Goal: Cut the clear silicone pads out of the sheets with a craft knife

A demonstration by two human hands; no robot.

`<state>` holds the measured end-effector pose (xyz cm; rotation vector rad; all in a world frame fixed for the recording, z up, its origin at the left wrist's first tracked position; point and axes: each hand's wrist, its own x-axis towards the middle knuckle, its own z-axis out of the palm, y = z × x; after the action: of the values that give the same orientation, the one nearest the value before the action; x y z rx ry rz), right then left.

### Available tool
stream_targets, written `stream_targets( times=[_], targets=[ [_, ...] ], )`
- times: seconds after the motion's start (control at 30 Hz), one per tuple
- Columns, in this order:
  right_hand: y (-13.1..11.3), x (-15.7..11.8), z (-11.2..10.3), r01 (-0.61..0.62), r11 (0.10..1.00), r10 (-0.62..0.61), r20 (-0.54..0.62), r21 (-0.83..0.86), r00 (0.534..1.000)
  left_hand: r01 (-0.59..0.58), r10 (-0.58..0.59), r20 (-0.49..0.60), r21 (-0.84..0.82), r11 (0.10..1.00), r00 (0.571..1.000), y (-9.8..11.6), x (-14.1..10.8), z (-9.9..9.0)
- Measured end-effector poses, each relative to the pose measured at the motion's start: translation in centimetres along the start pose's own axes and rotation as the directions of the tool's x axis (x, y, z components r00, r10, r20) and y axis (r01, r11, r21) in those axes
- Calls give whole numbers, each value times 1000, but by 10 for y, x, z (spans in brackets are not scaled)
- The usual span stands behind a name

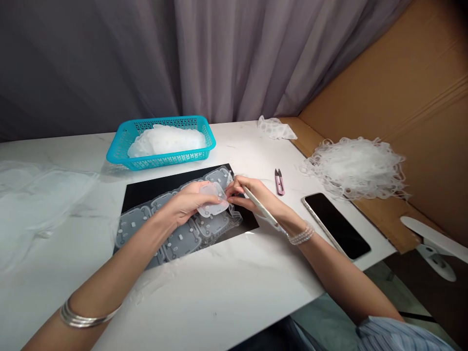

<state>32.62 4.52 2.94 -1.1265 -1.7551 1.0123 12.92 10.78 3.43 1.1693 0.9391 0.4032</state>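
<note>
My left hand (186,200) is closed on a small translucent silicone piece (212,207) with rounded corners, its thumb lying across the top. In my right hand (252,192) rests a slim white pen-like tool (261,204), slanting back over the hand toward the wrist. The thumb and forefinger of that hand pinch together at the right edge of the piece; what lies between them is too small to make out. Under both hands lies a moulded translucent sheet (179,239) of similar rounded shapes, on a black mat (142,190).
A blue basket (161,163) holding white translucent pieces stands behind the mat. Pink thread snips (280,185) and a phone (336,224) lie to the right, near a heap of clear trimmings (358,168). Translucent sheets (40,200) cover the table's left side.
</note>
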Motion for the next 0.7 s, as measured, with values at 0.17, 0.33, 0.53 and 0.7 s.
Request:
stream_targets(
  times=[0.17, 0.33, 0.53, 0.7],
  targets=[
    [0, 0, 0, -22, 998, 22, -3, -59, 1000, -56, 57, -18, 89, 994, 998, 4, -2, 4],
    [-4, 1, -1, -26, 992, 24, -21, -125, 1000, -149, 161, -34, 227, 962, 986, 3, 0, 9],
    [-7, -2, 6, 35, 923, -52, -36, -383, 998, -311, 343, -26, 366, 877, 939, 3, -6, 23],
    [-6, -8, -6, -53, 865, -102, -278, -499, 955, -352, 380, 1, 377, 857, 925, 12, -26, 28]
  ],
)
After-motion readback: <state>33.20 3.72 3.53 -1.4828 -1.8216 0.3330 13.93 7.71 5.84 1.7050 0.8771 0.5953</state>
